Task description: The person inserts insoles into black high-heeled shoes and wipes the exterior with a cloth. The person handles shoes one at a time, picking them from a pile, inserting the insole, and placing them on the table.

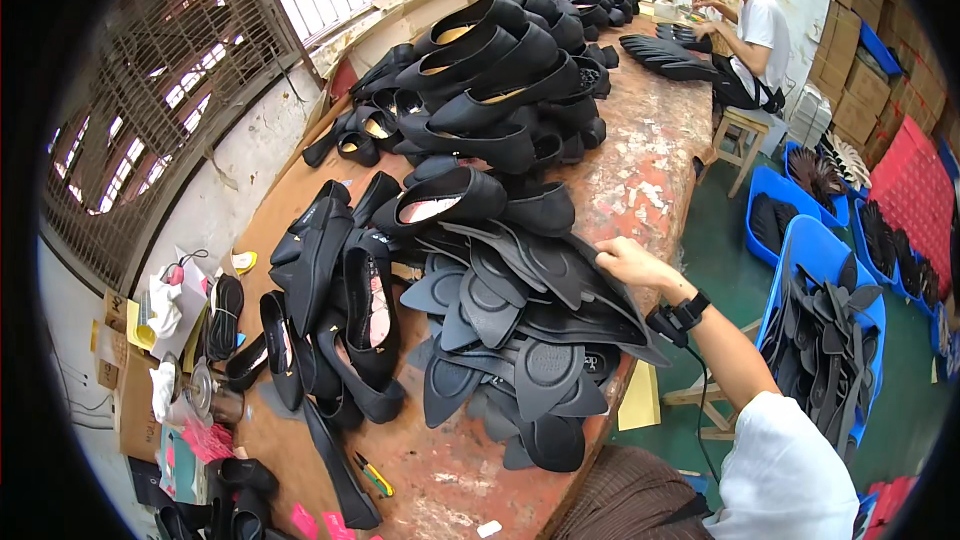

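My right hand (632, 264), with a black watch-like band (680, 315) on its wrist, reaches to the right side of a heap of black and dark grey shoe insoles (545, 370). Its fingers are closed on the edge of a black insole (612, 290) there; the fingertips are partly hidden. Left of the heap, several black flat shoes (370, 320) lie tipped together. Another black flat (440, 202) with a pale inner sole rests at the heap's far edge. Nothing of my left hand shows.
A tall pile of black shoes (500, 70) covers the worn table's (640, 140) far part. A yellow-green thread snipper (374, 475) lies near the front. Blue bins (800, 240) of insoles stand on the floor at right. A seated person (755, 30) works at the far end.
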